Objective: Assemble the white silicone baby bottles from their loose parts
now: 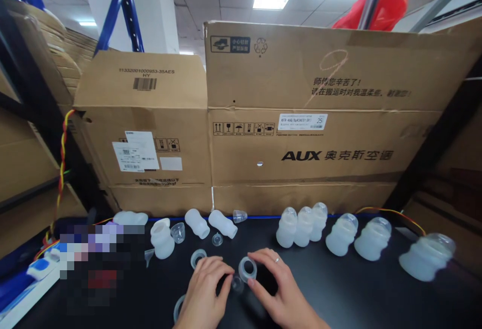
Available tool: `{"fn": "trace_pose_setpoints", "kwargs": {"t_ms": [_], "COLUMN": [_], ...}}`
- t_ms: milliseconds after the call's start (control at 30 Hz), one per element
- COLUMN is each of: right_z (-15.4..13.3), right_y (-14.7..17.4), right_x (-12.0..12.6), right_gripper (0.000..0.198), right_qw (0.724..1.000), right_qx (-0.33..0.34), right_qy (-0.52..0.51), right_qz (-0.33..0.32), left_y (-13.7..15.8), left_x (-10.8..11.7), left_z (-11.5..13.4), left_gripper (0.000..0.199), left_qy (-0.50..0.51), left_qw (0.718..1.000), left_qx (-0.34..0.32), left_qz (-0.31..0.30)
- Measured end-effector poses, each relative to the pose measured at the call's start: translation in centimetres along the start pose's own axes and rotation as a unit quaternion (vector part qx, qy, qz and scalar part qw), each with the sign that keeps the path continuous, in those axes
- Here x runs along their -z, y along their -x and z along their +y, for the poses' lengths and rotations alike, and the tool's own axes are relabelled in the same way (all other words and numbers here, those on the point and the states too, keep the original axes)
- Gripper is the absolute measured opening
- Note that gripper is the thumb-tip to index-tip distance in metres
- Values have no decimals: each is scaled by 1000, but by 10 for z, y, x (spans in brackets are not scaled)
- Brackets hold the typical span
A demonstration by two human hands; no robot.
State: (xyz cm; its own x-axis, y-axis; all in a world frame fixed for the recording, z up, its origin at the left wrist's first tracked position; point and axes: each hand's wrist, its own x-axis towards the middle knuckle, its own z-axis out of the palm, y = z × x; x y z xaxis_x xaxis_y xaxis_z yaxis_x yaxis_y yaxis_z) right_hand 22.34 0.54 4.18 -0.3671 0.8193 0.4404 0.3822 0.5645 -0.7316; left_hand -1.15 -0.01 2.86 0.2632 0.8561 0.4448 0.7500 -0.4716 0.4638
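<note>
My right hand [278, 289] holds a translucent white bottle collar ring [241, 268] between thumb and forefinger, its opening facing me. Just left of it, my left hand [207, 289] is closed in a pinch at the edge of a small clear nipple [237, 285], which sits right below the ring and is partly blurred. Behind my left hand lies a second collar ring [194, 258] on the black table. Another ring [177, 310] shows at the left hand's near side, partly hidden by the wrist.
Several frosted bottles with clear caps [341, 236] stand at the right. Open bottles [162, 241], clear caps [178, 232] and a small nipple [217, 239] lie at the back left. Cardboard [244, 168] walls the rear. A blurred patch covers the left side.
</note>
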Motion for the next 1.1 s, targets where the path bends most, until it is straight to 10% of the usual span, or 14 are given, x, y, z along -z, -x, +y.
{"fn": "trace_pose_setpoints", "kwargs": {"t_ms": [800, 1100], "right_z": [-18, -19], "right_y": [-7, -13], "right_x": [-21, -35], "right_gripper": [30, 23], "right_qw": [991, 972], "right_qx": [-44, -42], "right_qy": [93, 216], "right_qz": [-89, -79], "left_y": [-3, 6], "left_x": [10, 5], "left_z": [17, 18], "left_gripper": [16, 23], "left_qy": [-38, -44], "left_qw": [998, 983], "left_qx": [-52, -116], "left_qz": [27, 134]}}
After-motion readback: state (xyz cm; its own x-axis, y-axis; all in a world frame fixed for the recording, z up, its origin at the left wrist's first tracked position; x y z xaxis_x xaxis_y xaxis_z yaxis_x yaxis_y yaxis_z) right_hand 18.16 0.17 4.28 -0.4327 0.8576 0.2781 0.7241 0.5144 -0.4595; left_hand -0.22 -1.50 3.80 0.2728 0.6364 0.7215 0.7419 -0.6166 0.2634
